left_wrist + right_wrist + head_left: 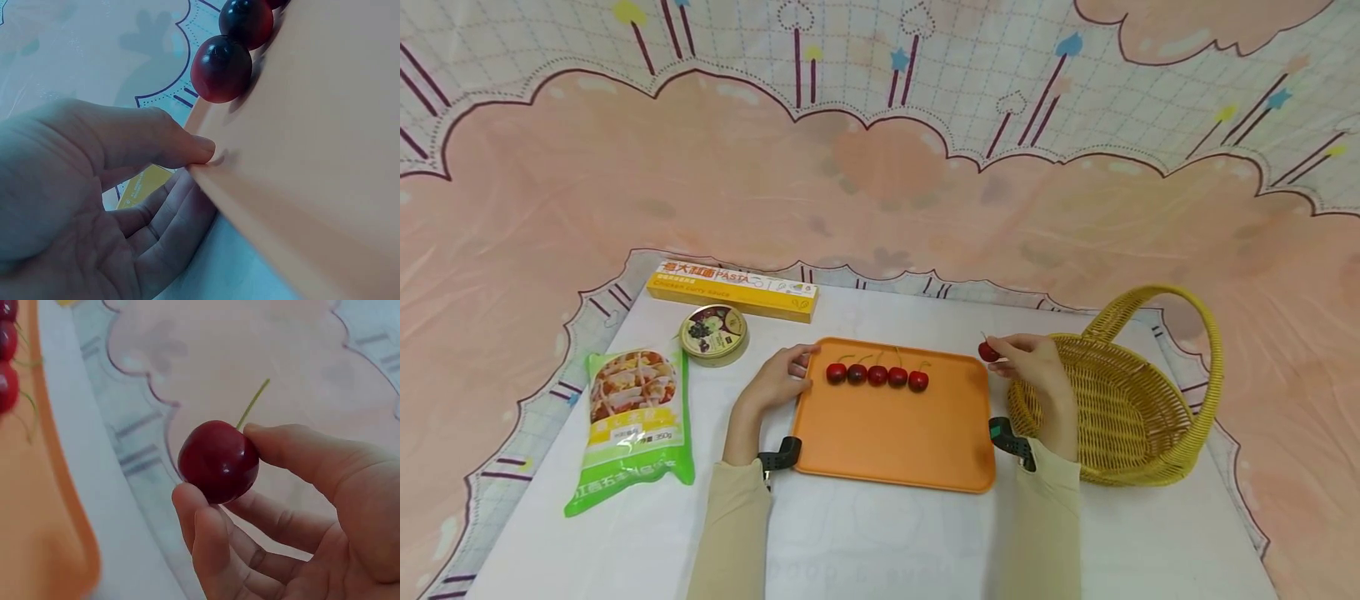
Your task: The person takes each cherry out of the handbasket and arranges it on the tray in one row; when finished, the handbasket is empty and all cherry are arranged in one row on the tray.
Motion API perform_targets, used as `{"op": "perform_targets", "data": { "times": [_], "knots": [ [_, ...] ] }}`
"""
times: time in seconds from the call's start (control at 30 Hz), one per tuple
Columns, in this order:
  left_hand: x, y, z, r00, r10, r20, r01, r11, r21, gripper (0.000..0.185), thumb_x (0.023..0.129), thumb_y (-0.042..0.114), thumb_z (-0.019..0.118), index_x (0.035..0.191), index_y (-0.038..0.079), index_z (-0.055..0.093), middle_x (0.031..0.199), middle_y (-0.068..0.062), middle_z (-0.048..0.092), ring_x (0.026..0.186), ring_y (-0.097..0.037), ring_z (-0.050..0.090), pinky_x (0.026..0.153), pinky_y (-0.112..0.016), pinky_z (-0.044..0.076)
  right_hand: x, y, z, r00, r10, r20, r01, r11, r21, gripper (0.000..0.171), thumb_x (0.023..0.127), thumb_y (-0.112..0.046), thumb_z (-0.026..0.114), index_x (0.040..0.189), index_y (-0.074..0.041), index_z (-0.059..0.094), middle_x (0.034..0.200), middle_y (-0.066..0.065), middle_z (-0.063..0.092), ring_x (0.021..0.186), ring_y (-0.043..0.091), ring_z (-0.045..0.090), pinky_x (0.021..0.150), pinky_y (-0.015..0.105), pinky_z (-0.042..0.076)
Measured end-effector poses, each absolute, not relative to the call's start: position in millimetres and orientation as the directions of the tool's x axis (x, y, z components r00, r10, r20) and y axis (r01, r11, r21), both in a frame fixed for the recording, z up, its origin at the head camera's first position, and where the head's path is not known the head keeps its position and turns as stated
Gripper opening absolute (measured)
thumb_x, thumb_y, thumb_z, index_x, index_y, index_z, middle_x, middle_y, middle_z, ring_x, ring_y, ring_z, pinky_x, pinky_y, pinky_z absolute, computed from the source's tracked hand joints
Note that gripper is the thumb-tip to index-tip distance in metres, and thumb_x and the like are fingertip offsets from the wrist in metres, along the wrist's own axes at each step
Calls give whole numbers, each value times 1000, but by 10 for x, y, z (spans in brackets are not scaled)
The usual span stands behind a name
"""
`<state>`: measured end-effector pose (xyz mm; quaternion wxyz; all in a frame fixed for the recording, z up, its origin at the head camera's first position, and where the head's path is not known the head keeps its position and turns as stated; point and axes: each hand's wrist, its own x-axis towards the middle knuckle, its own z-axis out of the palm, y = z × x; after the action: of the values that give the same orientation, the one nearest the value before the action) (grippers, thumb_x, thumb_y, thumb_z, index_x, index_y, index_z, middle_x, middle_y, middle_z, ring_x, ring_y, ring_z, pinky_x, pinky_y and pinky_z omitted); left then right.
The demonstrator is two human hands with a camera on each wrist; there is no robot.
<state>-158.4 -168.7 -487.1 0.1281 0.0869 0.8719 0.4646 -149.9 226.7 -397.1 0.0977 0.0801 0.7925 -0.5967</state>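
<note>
Your right hand pinches one dark red cherry between thumb and fingertips, right of centre in the head view, just past the right edge of the orange tray and beside the near rim of the yellow wicker basket. The right wrist view shows the thumb on top of the fruit, the fingers curled beneath it, and its green stem pointing up.

Your left hand holds the tray's left edge: in the left wrist view the thumb presses on the rim and the fingers lie under it.

Count five cherries on the tray, in one row across its upper half, each touching the next. With the one you hold, that makes six.

Left of the tray lie three packaged goods: one green bag at lower left, one round tin above it, and one long yellow pasta box behind the tin.
</note>
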Motion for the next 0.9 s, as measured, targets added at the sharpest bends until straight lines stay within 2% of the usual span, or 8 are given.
{"op": "perform_targets", "data": {
  "times": [0.23, 0.43, 0.7, 0.9],
  "knots": [
    [-1583, -1678, -4856, -952, 270, -143, 29, 546, 837, 55, 85, -3, 65, 138, -1, 51, 117, -23, 56, 101, -33, 57, 89, -45, 48, -1545, 1979, -4194, -964, 31, -263, 257, 355, -899, 39, 95, -25, 67, 111, 10, 66, 82, 6, 71, 68, 14, 67, 70, 28, 56],
    [-1578, -1679, -4844, -952, 273, -140, 35, 549, 835, 55, 84, -2, 65, 138, -2, 51, 117, -22, 56, 100, -33, 57, 89, -45, 48, -1537, 1852, -4398, -955, 82, -284, 292, 407, -865, 36, 95, -21, 65, 107, 13, 68, 81, 10, 71, 62, 10, 62, 64, 22, 52],
    [-1576, -1689, -4838, -952, 269, -148, 25, 549, 835, 56, 84, -3, 64, 138, -2, 51, 116, -23, 56, 100, -33, 57, 89, -45, 48, -1514, 1736, -4567, -917, 100, -386, 398, 272, -876, 32, 95, -11, 63, 109, 17, 61, 84, 16, 65, 54, 10, 64, 56, 22, 55],
    [-1575, -1678, -4843, -953, 269, -142, 32, 552, 833, 55, 84, -4, 65, 138, -2, 51, 116, -22, 56, 100, -32, 58, 89, -45, 48, -1482, 1701, -4650, -916, 120, -382, 401, 305, -864, 33, 93, -13, 65, 108, 17, 63, 90, 24, 68, 54, 12, 66, 56, 23, 55]
  ]
}}
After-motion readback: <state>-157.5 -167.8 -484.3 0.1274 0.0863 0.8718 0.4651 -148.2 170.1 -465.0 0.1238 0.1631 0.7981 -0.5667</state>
